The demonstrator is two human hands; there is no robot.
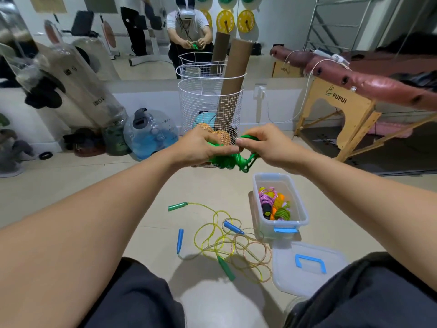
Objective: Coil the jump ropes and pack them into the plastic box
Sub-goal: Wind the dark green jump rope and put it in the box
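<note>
A red padded massage table (369,79) on a wooden frame stands at the far right, and a white wire basket (210,102) holding cardboard tubes (236,67) sits straight ahead against the mirrored wall. Nearer, on the tiled floor, the clear plastic box (300,209) stands open with its blue-latched front toward the person; its lid (307,275), with a blue handle, lies flat just beside it. Inside the box lie several bundled ropes (275,205) in pink, orange and green, so part of the packing looks done.

Left of the box, two loose ropes sprawl tangled together on the floor: a yellow-green rope with green handles (212,233) and a speckled rope with blue handles (250,247). Both are uncoiled and appear to be what is left.

Raised above the floor, in front of the basket, the left hand (201,147) grips the green rope bundle (233,159), while the right hand (267,144) pinches a strand of it, seemingly wrapping it. The hands are close together.
</note>
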